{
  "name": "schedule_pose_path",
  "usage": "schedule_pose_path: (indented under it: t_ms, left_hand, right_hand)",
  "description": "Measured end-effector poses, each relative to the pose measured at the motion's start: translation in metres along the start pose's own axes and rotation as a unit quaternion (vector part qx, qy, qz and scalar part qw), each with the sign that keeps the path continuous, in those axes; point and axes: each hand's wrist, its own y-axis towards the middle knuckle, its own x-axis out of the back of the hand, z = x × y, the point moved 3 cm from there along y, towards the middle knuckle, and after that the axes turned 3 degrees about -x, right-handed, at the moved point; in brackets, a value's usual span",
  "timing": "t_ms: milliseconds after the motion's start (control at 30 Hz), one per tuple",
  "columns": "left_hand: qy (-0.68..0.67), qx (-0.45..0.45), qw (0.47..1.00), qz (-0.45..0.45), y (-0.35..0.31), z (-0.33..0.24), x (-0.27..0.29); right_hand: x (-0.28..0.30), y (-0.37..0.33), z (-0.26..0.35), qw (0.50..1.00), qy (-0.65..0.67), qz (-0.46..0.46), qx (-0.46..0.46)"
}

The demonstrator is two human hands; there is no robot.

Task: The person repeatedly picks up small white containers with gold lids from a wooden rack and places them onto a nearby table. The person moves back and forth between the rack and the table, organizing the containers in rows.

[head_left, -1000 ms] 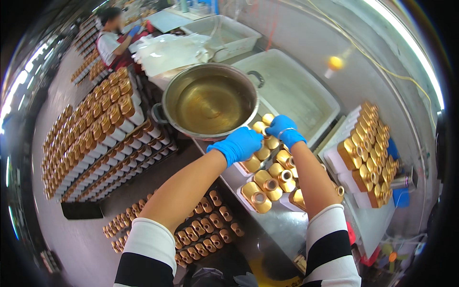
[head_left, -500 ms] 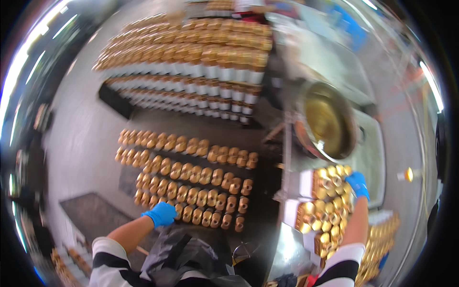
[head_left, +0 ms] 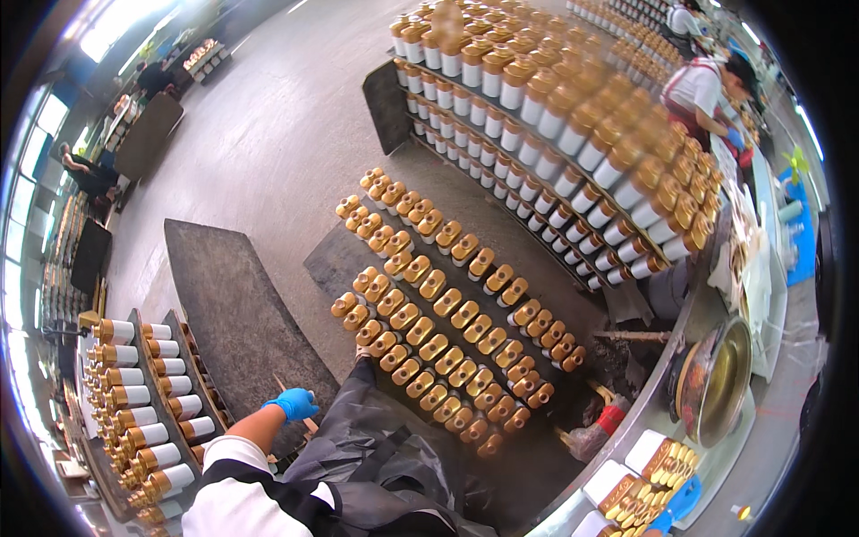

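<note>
My right hand [head_left: 685,498] is at the gold-topped bottles [head_left: 675,464] on the counter [head_left: 646,410], grip unclear. My left hand [head_left: 293,404], over the dark board [head_left: 237,300], looks half-curled; can't tell if it's pinching anything.

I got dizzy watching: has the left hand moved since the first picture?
Yes. The left hand has gone left, away from the metal pot; it was beside the pot, and now rows of gold-topped bottles lie between them.

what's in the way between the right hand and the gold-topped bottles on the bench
Nothing visible: the right hand, in its blue glove, appears right beside the gold-topped bottles, with no other object showing between them. Whether it touches them, I can't tell.
</note>
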Motion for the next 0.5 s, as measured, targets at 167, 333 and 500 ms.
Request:
schedule_pose_path:
  t_ms: [167, 333, 500]
  left_hand:
    - [0.002, -0.021, 0.999, 0.036, 0.042, 0.062, 0.019]
    - [0.043, -0.061, 0.997, 0.005, 0.176, 0.128, 0.101]
    - [-0.039, -0.049, 0.962, -0.266, 0.331, 0.167, 0.236]
  right_hand:
    - [-0.033, -0.116, 0.22, 0.989, 0.105, 0.089, 0.056]
    - [-0.115, -0.261, 0.563, 0.895, 0.105, 0.319, 0.293]
    - [-0.298, -0.361, 0.805, 0.709, 0.079, 0.373, 0.593]
